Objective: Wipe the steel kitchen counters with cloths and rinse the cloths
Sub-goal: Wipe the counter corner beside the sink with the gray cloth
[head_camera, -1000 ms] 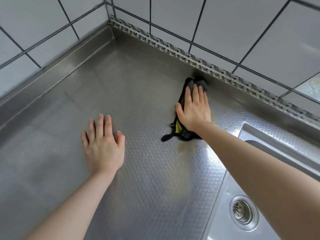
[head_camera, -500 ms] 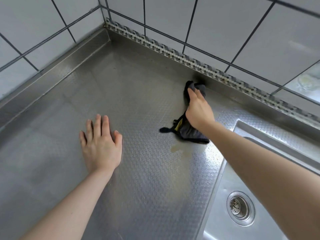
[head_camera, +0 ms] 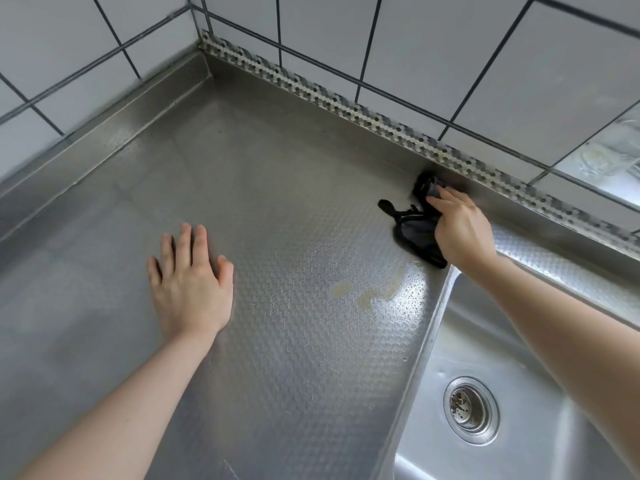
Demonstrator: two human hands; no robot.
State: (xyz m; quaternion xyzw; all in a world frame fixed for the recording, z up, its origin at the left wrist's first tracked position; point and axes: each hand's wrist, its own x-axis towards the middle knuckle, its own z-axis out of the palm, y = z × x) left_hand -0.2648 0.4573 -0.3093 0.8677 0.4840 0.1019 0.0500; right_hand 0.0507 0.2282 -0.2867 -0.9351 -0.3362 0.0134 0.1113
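Note:
A dark grey and black cloth [head_camera: 414, 230] lies crumpled on the embossed steel counter [head_camera: 277, 209], close to the back splash and just left of the sink. My right hand [head_camera: 460, 230] grips the cloth with curled fingers and presses it onto the steel. Part of the cloth is hidden under that hand. My left hand [head_camera: 190, 285] rests flat on the counter with straight fingers, well left of the cloth. Yellowish wet stains [head_camera: 363, 294] sit on the counter between the two hands, near the sink's edge.
A steel sink [head_camera: 485, 341] with a round drain strainer [head_camera: 471, 409] fills the lower right. White tiled walls [head_camera: 433, 46] meet in a corner at the top, with a patterned trim strip [head_camera: 346, 107] along the back wall. A raised steel lip [head_camera: 104, 133] runs along the left wall.
My right hand went from lying flat on the cloth to gripping it, and it has dragged the cloth right along the back wall, uncovering the yellowish stains. My left hand stays put.

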